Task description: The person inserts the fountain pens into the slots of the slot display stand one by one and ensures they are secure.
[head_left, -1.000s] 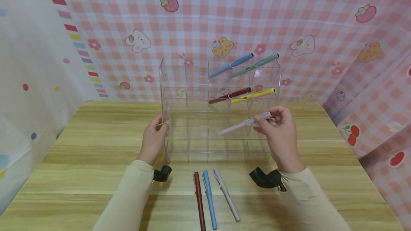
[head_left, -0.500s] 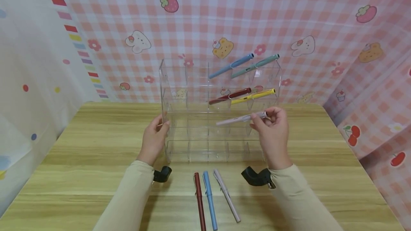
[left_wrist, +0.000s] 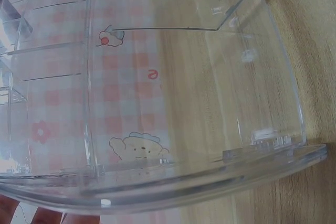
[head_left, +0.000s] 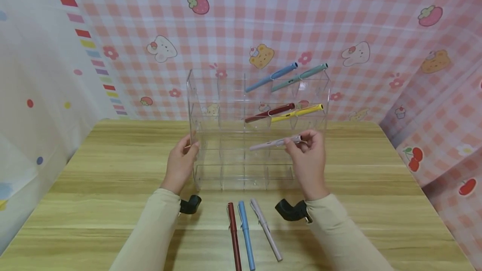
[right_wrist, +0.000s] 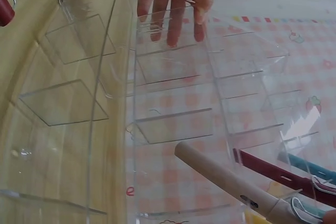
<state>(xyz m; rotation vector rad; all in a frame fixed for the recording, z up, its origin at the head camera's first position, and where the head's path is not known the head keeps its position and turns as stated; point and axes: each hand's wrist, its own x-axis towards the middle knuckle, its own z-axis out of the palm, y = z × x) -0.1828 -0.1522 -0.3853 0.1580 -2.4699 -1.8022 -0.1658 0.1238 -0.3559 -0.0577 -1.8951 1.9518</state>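
My right hand [head_left: 310,162] pinches a pale lilac pen [head_left: 265,145] near its capped end, between thumb and fingers. The pen lies slantwise at the third tier of a clear acrylic pen rack [head_left: 233,172], its far end pointing left; the right wrist view shows this pale pen [right_wrist: 210,169] close before the dividers. At the rack's left side my left hand [head_left: 180,163] grips the side panel, thumb in front and fingers behind. Higher up rest a blue pen [head_left: 271,77], a green pen [head_left: 299,77], a dark red pen [head_left: 269,113] and a yellow pen [head_left: 297,113].
On the wooden table [head_left: 113,221] in front of the rack lie a red pen [head_left: 233,233], a light blue pen [head_left: 246,233] and another pale lilac pen [head_left: 265,227]. A pink checked cloth [head_left: 233,32] hangs behind the rack.
My right hand has moved left with the lilac pen, which first rose and tilted flatter, then shifted left and slightly down. My left hand has stayed on the rack.
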